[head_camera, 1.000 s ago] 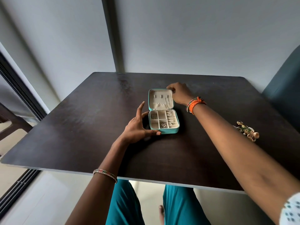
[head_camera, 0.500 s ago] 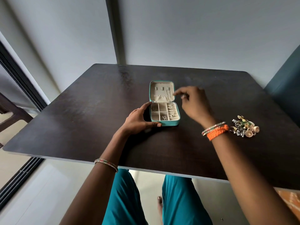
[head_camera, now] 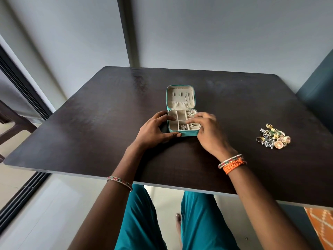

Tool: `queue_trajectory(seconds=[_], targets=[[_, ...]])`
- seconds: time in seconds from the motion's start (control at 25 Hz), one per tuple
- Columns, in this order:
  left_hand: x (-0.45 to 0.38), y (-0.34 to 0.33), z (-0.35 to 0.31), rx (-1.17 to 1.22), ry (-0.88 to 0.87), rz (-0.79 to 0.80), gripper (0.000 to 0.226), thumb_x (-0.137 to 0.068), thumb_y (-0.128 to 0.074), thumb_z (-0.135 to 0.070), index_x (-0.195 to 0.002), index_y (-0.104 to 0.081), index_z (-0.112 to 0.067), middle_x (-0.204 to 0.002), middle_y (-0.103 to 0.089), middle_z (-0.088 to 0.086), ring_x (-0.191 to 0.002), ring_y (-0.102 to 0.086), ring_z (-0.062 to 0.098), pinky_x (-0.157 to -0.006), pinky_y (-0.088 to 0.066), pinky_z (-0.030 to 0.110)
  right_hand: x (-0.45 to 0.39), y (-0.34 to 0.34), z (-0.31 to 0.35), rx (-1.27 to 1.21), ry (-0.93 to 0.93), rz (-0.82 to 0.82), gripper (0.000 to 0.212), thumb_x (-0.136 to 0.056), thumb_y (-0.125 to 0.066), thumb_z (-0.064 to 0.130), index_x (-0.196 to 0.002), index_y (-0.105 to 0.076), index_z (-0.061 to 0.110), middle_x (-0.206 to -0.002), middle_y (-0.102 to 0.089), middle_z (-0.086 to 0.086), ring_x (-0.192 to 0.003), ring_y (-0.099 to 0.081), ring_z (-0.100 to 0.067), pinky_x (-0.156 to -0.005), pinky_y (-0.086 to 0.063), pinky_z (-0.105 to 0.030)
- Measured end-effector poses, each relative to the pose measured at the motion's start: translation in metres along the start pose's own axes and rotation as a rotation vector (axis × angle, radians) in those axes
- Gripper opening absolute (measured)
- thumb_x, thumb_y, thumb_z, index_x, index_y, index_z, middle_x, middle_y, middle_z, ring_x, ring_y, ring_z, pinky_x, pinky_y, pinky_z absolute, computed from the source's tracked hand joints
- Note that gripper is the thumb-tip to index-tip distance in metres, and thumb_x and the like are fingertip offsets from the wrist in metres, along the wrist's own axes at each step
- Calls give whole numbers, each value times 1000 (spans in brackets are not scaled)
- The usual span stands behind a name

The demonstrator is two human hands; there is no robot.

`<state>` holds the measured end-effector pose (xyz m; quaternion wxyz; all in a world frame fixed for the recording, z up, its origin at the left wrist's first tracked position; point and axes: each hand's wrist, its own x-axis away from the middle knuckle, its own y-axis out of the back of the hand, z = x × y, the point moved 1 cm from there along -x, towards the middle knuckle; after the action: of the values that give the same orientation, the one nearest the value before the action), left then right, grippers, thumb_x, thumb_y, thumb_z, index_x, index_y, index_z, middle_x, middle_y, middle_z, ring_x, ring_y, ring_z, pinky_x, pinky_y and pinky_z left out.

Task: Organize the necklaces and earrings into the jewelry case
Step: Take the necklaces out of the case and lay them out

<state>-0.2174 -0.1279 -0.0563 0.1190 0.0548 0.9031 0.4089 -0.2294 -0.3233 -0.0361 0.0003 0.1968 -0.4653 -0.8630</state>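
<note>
No legible brand, label or writing anywhere in view.

Dark wooden table (head_camera: 90,127), seen from above, bearing all items listed.

Left hand (head_camera: 153,129): curled round the near-left corner of the case, fingers against its left wall, thumb along its front edge; grips it.

Jewelry case (head_camera: 182,110): teal outside, cream lining, lying open at mid-table, lid tilted back away from the viewer. Lid interior: three small tabs in a row above a gathered pocket; thin chain necklace (head_camera: 189,107) hanging from the right-hand tab down toward the tray. Tray: divided into small compartments; silver chain piece (head_camera: 183,126) in the near middle compartment; small dark-centred piece (head_camera: 192,125) in the right compartment; remaining visible compartments showing only lining.

Right hand (head_camera: 207,131): over the right side of the tray, fingers bent down into it; whether pinching anything, cannot tell.

Heap of earrings (head_camera: 273,136): gold, green, silver and peach pieces, tangled, well apart to the right of the case.
</note>
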Motion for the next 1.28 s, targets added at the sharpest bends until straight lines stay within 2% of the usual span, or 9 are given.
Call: queue_trajectory(seconds=[0.16,0.32,0.4,0.52,0.68,0.88,1.04,1.16,1.28], targets=[[0,1,-1,29,8,-12,68,-66,-78,-56,-124,-54,-31,-140,-47,-13,-123,-50,9,-104,-44,37,-18,4,6,-9,6,-18,41,-84,-47,-8,-103,-71,19,-119,-60,-4,-113,-49,-22,-93,-46,-40],[1,1,-2,121,65,-16,93,-61,-83,-52,-136,-33,-30,-136,-54,-9,-122,-53,10,-102,-45,36,-46,4,20,29,53,21,25,-88,-55,10,-99,-72,25,-117,-62,-4,-114,-50,-26,-97,-42,-40],[1,2,-3,127,68,-11,106,-61,-84,-49,-144,-20,-29,-142,-49,-8,-127,-50,12,-103,-41,33,-58,2,27,117,55,105,21,-90,-57,20,-101,-72,27,-129,-57,-6,-125,-42,-26,-102,-36,-40],[1,2,-3,119,59,-20,116,-61,-85,-46,-148,-9,-29,-145,-46,-7,-129,-48,15,-104,-39,34,-72,-8,35,236,7,237,20,-89,-60,29,-104,-73,26,-151,-35,-11,-143,-17,-29,-111,-21,-47],[0,2,-1,131,66,-22,117,-60,-85,-45,-148,-8,-31,-145,-46,-6,-129,-49,14,-103,-39,32,-84,-21,44,279,1,194,18,-83,-69,25,-100,-73,24,-148,-39,-7,-145,-11,-29,-114,-12,-51],[0,2,-2,146,55,-25,117,-60,-86,-43,-148,-9,-29,-144,-47,-5,-128,-50,15,-103,-40,32,-89,-38,46,394,-85,185,26,-85,-61,11,-111,-66,11,-142,-46,-11,-145,-11,-31,-112,-3,-60],[1,3,-3,145,59,-21,117,-61,-86,-43,-147,-9,-29,-145,-47,-4,-128,-49,15,-102,-39,30,-89,-40,46,380,-63,189,21,-82,-61,10,-101,-69,14,-131,-54,-6,-143,-16,-30,-111,1,-60],[0,5,-5,127,84,15,113,-63,-85,-43,-148,-11,-28,-146,-44,-7,-130,-46,14,-100,-34,24,-86,-22,46,261,-87,136,8,-82,-66,23,-86,-72,21,-113,-63,2,-134,-34,-24,-111,-11,-54],[0,7,-1,175,90,128,113,-60,-79,-43,-149,-10,-25,-152,-35,-5,-137,-38,17,-112,-29,29,-82,11,47,-30,-120,85,5,-80,-70,25,-76,-72,22,-90,-69,3,-100,-58,-16,-88,-38,-36]])
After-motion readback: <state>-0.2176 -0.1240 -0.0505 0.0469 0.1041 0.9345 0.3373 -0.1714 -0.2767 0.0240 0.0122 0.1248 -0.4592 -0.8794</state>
